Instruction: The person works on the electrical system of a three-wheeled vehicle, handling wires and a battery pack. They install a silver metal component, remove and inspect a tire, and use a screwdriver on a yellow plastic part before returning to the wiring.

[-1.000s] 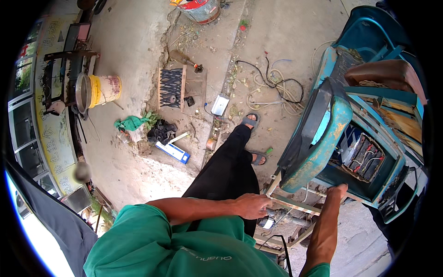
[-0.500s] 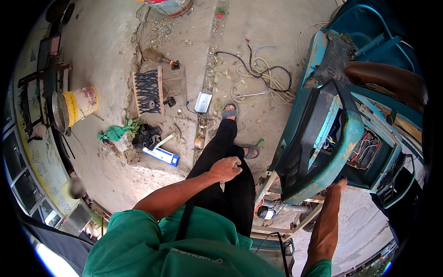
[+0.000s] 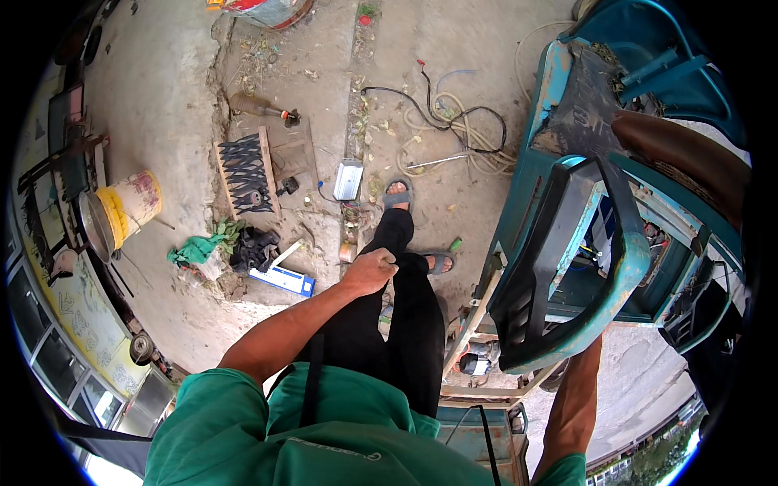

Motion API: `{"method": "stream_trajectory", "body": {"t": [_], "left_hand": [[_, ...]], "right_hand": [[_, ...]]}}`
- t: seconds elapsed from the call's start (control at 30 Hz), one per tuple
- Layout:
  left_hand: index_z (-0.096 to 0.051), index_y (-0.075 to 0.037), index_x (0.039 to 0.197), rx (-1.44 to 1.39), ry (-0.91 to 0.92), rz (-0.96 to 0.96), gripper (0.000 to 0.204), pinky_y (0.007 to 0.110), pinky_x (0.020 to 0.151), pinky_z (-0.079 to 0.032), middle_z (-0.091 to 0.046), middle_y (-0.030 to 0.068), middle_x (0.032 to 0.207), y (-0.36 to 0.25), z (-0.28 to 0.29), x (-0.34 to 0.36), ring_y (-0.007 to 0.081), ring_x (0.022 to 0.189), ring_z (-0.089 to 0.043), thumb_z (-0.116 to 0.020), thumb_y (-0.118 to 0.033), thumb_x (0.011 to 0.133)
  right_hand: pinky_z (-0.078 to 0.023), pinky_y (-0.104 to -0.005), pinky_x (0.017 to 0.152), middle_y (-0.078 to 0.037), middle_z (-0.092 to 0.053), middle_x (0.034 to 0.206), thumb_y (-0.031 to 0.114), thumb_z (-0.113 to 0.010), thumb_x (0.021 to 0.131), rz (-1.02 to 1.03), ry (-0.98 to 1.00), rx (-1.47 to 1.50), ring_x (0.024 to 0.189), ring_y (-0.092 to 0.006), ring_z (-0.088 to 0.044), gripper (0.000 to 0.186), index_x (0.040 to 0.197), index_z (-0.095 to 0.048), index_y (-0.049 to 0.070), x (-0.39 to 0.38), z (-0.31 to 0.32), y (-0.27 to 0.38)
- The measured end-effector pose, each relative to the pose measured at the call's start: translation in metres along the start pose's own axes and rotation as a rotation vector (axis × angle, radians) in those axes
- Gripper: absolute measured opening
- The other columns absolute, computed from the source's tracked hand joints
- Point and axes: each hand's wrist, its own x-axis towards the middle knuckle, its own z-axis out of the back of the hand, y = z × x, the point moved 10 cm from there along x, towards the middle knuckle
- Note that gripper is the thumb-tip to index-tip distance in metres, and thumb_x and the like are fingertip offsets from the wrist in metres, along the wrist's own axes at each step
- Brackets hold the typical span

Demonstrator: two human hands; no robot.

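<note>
My left hand (image 3: 371,271) is closed in a loose fist over my thighs; whether anything small is inside the fingers is hidden. On the right stands a teal and black vehicle body with worn paint. Its front panel (image 3: 620,279), a curved teal edge joined to a black frame, is tilted up toward me. My right forearm (image 3: 577,389) reaches up beneath this panel's lower edge, and the panel hides the hand and its fingers. Behind the panel an open bay shows wires (image 3: 596,243) inside. A brown seat (image 3: 681,158) lies beyond it.
A silver metal box (image 3: 348,180) with wires sits on the ground by my feet. Near it are a blue and white carton (image 3: 284,281), a wood-sided rack (image 3: 245,174) and coiled hose (image 3: 462,138). A yellow-rimmed bucket (image 3: 130,206) lies at left.
The panel has tilted and shifted, so its black frame shows more. My right hand, visible at its edge before, has gone behind it. My left fist has moved slightly left and up.
</note>
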Motion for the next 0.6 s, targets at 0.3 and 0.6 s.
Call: {"method": "stream_trajectory", "body": {"t": [0.3, 0.6], "left_hand": [[-0.061, 0.003, 0.113, -0.004, 0.069, 0.074, 0.034, 0.03, 0.073, -0.052, -0.068, 0.0078, 0.09, -0.01, 0.0, -0.022, 0.015, 0.08, -0.064, -0.067, -0.022, 0.09], [-0.061, 0.004, 0.112, 0.189, 0.095, 0.01, 0.032, 0.03, 0.073, -0.052, -0.068, 0.008, 0.087, -0.038, -0.028, -0.047, 0.0145, 0.078, -0.065, -0.066, -0.019, 0.091]], "right_hand": [[-0.048, -0.0368, 0.094, -0.012, -0.066, 0.112, 0.027, -0.056, 0.089, -0.021, -0.086, 0.199, 0.097, -0.0228, -0.062, 0.035, 0.11, -0.065, -0.001, 0.023, 0.007, -0.015], [-0.055, -0.0377, 0.082, -0.012, -0.067, 0.105, 0.025, -0.061, 0.087, -0.034, -0.142, 0.347, 0.087, -0.0238, -0.065, 0.039, 0.109, -0.064, -0.007, -0.035, -0.011, -0.006]]}}
